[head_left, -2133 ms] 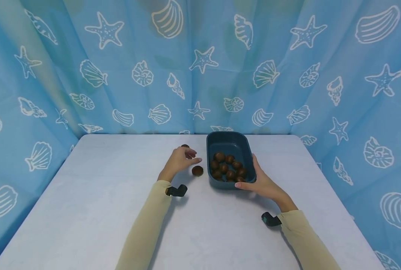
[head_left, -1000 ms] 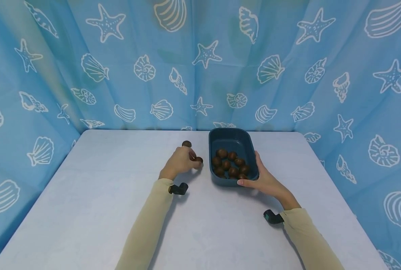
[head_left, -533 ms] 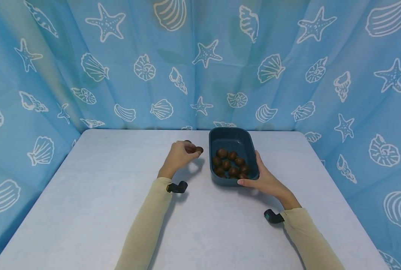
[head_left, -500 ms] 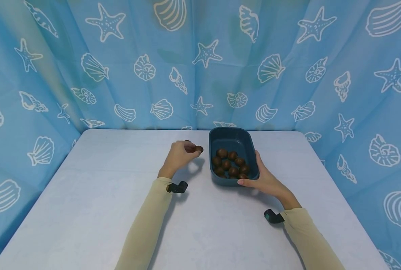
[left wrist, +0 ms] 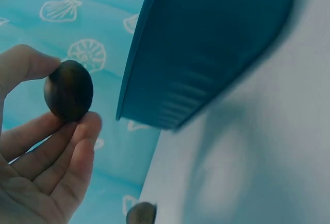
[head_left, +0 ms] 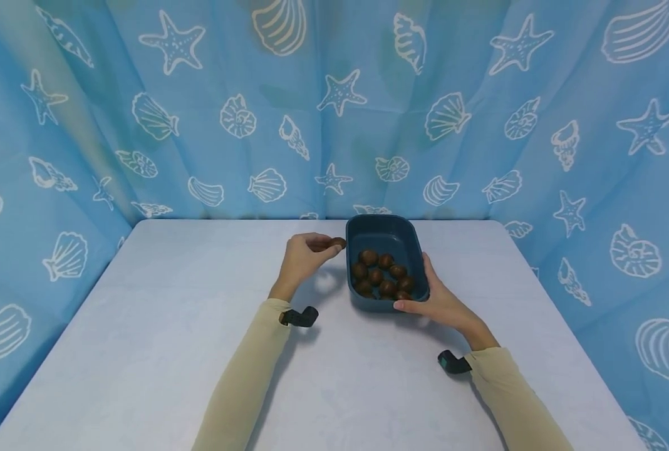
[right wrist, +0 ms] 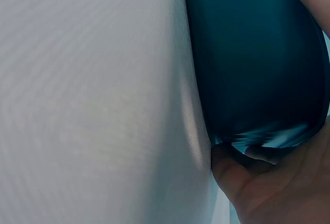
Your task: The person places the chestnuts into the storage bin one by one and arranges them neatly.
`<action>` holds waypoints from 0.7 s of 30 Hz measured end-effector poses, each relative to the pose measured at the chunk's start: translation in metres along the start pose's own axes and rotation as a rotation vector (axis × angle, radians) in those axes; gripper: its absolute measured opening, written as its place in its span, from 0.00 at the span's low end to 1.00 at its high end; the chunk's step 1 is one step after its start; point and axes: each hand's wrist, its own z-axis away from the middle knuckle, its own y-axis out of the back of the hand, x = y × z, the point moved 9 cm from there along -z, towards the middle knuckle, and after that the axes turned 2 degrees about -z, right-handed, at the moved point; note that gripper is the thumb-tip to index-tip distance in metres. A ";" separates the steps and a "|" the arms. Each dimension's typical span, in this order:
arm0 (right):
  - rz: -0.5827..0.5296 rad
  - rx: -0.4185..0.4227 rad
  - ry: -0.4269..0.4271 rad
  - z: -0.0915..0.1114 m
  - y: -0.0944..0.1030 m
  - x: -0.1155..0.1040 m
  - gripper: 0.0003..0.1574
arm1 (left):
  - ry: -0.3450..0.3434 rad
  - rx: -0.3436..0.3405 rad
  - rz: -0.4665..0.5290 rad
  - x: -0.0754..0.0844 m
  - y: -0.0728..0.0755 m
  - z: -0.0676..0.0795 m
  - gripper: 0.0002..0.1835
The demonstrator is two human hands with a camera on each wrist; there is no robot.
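Note:
In the head view, my left hand (head_left: 303, 259) pinches a brown chestnut (head_left: 339, 243) just outside the left rim of a dark blue box (head_left: 348, 275). The left wrist view has this chestnut (left wrist: 69, 91) between thumb and fingertips, apart from the box wall (left wrist: 206, 43). My right hand (head_left: 446, 305) grips the box's near right corner, thumb over the near rim and fingers along the right side. Several brown chestnuts (head_left: 376, 277) lie in the near part of the box. Another chestnut (left wrist: 142, 213) rests low in the left wrist view; my left hand hides it from the head view.
The box stands near the far edge of a white-covered table (head_left: 334, 388). A blue curtain (head_left: 289, 113) with shell and starfish prints hangs close behind and along the sides. Each sleeve carries a small black wrist camera (head_left: 300, 317).
My left hand has come down on the nearer chestnut, picked it up off the table and carried it right and away to the box's left rim. My right hand keeps its grip on the box.

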 end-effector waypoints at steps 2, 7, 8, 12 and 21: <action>-0.005 0.000 0.000 0.001 0.000 0.000 0.85 | -0.003 -0.004 0.011 0.003 -0.003 0.001 0.20; -0.020 0.002 0.007 0.001 0.001 -0.002 0.85 | -0.023 -0.019 0.012 0.014 -0.013 -0.001 0.19; -0.024 0.003 0.013 0.000 0.001 -0.003 0.84 | -0.031 -0.021 0.011 0.016 -0.015 -0.002 0.19; -0.033 0.009 0.037 -0.002 0.001 -0.004 0.84 | -0.065 -0.051 -0.015 0.024 -0.025 -0.007 0.20; -0.045 -0.011 0.043 0.001 -0.001 -0.004 0.84 | -0.077 -0.155 -0.048 0.029 -0.051 -0.015 0.19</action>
